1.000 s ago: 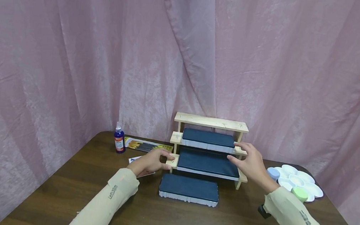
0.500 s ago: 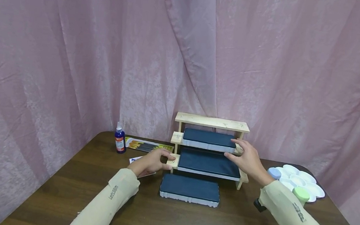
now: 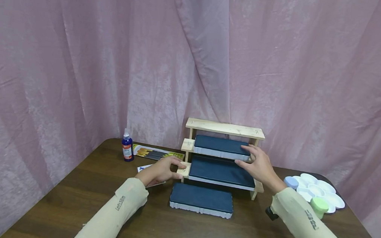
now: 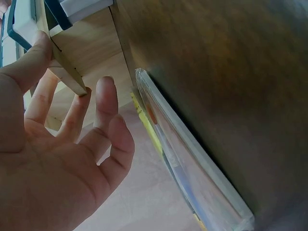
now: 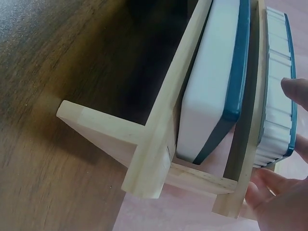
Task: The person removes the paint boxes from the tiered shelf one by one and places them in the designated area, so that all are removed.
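A stepped wooden stand (image 3: 225, 128) bears two flat white boxes with dark blue lids, the upper box (image 3: 222, 145) and the lower box (image 3: 221, 171). My left hand (image 3: 162, 169) pinches the left end of the stand's lower board; the left wrist view shows the thumb on one face and fingers on the other. My right hand (image 3: 260, 166) is around the upper box's right end, its index fingertip over the lid and its thumb before the front side. I cannot tell whether they pinch the box. A third similar box (image 3: 201, 199) lies on the table before the stand.
Left of the stand are a blue bottle (image 3: 127, 148), a pack of brushes (image 3: 157, 153) and a flat card (image 3: 156, 183), partly under my left hand. To the right lie a white flower-shaped palette (image 3: 324, 185), a blue-lidded pot (image 3: 291, 182) and a green-lidded pot (image 3: 319, 206).
My right hand has slid a little left, further over the upper box's right end. The left hand keeps its place on the stand, and the boxes stay put on it.
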The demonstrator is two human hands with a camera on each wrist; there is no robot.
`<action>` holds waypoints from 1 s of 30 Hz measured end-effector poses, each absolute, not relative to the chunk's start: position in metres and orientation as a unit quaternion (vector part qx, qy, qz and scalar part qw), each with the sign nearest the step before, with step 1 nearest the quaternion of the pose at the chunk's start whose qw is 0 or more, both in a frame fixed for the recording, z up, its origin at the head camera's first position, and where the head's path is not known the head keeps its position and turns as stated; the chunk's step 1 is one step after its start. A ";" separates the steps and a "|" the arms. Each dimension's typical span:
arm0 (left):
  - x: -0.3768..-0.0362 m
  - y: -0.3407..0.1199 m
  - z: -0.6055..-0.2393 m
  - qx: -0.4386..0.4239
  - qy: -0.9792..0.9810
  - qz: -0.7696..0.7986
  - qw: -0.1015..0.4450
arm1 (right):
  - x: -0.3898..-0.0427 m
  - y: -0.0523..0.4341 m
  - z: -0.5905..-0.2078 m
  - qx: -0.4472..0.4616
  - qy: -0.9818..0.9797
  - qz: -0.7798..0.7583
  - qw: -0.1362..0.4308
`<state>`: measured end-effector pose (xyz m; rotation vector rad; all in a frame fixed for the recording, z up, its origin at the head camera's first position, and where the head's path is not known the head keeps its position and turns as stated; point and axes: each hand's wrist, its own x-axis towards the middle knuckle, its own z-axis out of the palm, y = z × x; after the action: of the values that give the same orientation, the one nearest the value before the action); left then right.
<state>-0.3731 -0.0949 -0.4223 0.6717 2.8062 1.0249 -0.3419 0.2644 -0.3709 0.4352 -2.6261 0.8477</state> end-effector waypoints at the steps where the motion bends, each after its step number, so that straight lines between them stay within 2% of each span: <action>1: -0.373 -0.095 -0.422 0.218 0.916 0.335 0.040 | -0.342 0.264 -0.371 0.153 -0.927 0.298 0.171; 7: -0.375 -0.095 -0.424 0.212 0.916 0.337 0.043 | -0.344 0.265 -0.373 0.146 -0.930 0.297 0.163; 22: -0.375 -0.095 -0.423 0.212 0.919 0.330 0.043 | -0.347 0.263 -0.381 0.152 -0.914 0.314 0.208; 30: -0.376 -0.096 -0.425 0.220 0.917 0.330 0.040 | -0.347 0.262 -0.381 0.153 -0.911 0.327 0.201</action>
<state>-0.3763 -0.0958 -0.4252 0.6752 2.8093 1.0105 -0.3474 0.2618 -0.3806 0.4269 -2.5438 0.9138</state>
